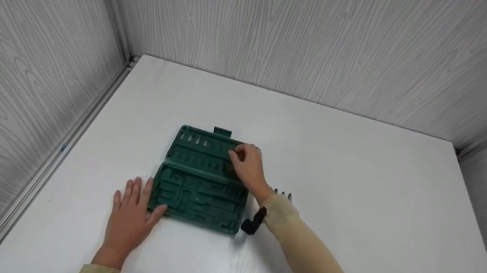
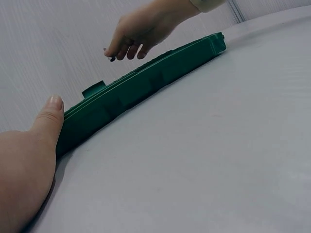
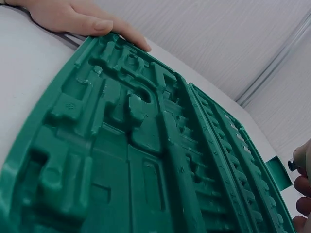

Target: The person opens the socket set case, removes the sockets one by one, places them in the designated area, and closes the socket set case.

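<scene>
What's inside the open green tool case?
Inside the green tool case, four small metallic bits sit at the left of the far row; the near half's moulded recesses look empty. The right hand covers part of the far half's right end, so anything beneath can't be seen.

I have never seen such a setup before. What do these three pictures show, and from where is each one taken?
No machine works here, only a person. The wide picture comes from a camera worn on the head; the other two come from a small camera on each wrist. On the white table lies an open green case with a few pale bits in it. The left hand touches its near left corner. The right hand pinches a small dark piece.
</scene>
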Demonstrator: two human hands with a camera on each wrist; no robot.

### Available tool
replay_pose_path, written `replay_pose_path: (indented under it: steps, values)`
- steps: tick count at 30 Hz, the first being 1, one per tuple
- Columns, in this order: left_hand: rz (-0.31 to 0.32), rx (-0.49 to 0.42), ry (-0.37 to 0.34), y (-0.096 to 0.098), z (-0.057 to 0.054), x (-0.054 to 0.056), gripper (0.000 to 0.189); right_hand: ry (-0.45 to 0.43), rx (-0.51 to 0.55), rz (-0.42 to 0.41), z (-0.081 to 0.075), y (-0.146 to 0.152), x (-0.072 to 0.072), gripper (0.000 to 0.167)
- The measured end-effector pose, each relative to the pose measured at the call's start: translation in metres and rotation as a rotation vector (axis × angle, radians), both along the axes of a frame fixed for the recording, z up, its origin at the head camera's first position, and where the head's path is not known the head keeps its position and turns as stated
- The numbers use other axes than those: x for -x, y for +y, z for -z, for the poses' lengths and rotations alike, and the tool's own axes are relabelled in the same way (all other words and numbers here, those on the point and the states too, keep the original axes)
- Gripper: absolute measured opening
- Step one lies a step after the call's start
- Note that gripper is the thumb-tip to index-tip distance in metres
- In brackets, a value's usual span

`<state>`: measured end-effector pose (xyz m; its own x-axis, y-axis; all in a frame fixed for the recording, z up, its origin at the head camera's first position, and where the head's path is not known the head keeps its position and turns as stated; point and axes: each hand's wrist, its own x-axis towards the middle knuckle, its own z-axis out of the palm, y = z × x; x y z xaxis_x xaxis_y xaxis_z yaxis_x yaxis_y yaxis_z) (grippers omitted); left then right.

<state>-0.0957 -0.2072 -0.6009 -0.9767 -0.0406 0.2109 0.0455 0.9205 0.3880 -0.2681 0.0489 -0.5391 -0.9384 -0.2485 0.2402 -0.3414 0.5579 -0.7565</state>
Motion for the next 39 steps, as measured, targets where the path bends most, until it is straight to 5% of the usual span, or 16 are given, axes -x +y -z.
replay_pose_path:
  steps: [6,23,39]
  values:
    - [-0.002,0.003,0.008,0.000,0.003,-0.001,0.079,-0.039,0.048,0.010,0.000,0.013,-0.012,0.016]
    - [0.007,-0.005,-0.005,0.000,0.000,-0.002,0.080,0.030,0.049,0.003,0.010,0.056,-0.048,0.012]
    - [0.005,-0.013,-0.011,0.000,-0.001,0.000,0.079,-0.044,0.114,0.112,0.016,0.115,-0.073,0.013]
